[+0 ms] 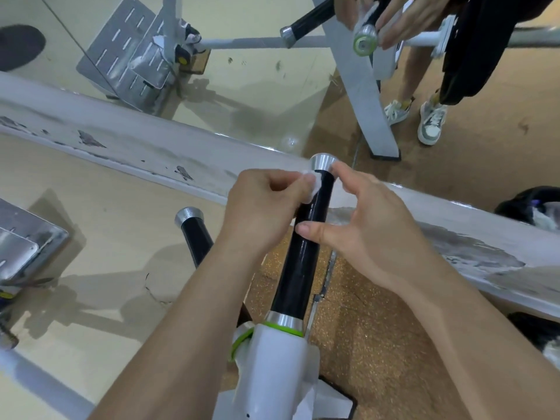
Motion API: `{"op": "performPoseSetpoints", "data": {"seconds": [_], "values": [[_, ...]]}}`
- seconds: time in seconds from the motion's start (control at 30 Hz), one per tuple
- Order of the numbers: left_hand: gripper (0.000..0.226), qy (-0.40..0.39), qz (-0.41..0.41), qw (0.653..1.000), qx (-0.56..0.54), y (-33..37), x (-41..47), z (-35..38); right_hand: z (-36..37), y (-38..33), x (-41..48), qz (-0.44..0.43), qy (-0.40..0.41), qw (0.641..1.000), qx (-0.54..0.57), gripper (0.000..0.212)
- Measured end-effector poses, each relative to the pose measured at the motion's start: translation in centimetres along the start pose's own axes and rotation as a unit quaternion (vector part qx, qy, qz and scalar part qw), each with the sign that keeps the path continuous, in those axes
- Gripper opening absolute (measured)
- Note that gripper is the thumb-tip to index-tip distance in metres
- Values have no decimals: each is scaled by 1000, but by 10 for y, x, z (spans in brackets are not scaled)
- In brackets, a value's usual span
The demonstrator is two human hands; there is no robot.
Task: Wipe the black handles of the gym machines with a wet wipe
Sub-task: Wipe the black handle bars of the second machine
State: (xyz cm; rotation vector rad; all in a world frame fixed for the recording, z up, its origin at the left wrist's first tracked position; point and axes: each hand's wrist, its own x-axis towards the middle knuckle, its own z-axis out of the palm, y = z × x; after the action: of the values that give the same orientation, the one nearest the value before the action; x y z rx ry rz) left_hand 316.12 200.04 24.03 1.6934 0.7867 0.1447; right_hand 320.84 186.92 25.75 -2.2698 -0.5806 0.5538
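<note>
A black handle with a silver end cap rises from a white machine arm with a green ring. My left hand pinches a white wet wipe and presses it against the handle's left side just under the cap. My right hand holds the handle loosely from the right: the thumb lies across its front at mid height and the fingertips touch it near the cap. A second black handle with a silver cap stands lower left, untouched.
A mirror stands ahead above a worn white ledge. It reflects the hands, the machine's grey frame, a person's shoes and a metal footplate. A metal footplate lies at the left edge. Cork flooring lies below the handle.
</note>
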Motion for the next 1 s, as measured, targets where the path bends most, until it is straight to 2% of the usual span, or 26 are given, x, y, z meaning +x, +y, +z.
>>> {"op": "performPoseSetpoints", "data": {"seconds": [0.07,0.13,0.23,0.3,0.4,0.47,0.53,0.67,0.77,0.9,1.0], "values": [[17,25,8,999,30,-5,1,2,2,1,2,-3,5,1000,2,83],[7,39,-29,999,-15,-5,8,4,4,2,3,-4,3,1000,11,85],[14,-16,-109,990,-91,-4,19,6,1,-2,2,-11,-2,1000,0,86],[15,-58,-131,984,-110,-5,24,2,-2,-4,2,-17,-3,1000,-7,83],[20,-102,-100,990,4,-6,24,-10,-3,-2,2,-28,-18,999,9,81],[25,-162,-78,979,92,-3,20,-20,-2,1,2,-31,-25,999,27,82],[29,-192,-66,972,117,-2,19,-24,-1,5,3,-26,-27,998,46,83],[18,-141,-64,987,-28,-8,25,-10,7,11,2,-7,-43,993,109,92],[22,-172,-110,974,-101,-12,24,-1,12,14,-2,1,-45,983,179,93],[35,-246,-154,950,-116,-21,26,-1,11,19,-3,-2,-50,978,203,98],[33,-251,-132,957,-59,-26,25,-8,10,22,-2,-5,-57,979,195,99]]}}
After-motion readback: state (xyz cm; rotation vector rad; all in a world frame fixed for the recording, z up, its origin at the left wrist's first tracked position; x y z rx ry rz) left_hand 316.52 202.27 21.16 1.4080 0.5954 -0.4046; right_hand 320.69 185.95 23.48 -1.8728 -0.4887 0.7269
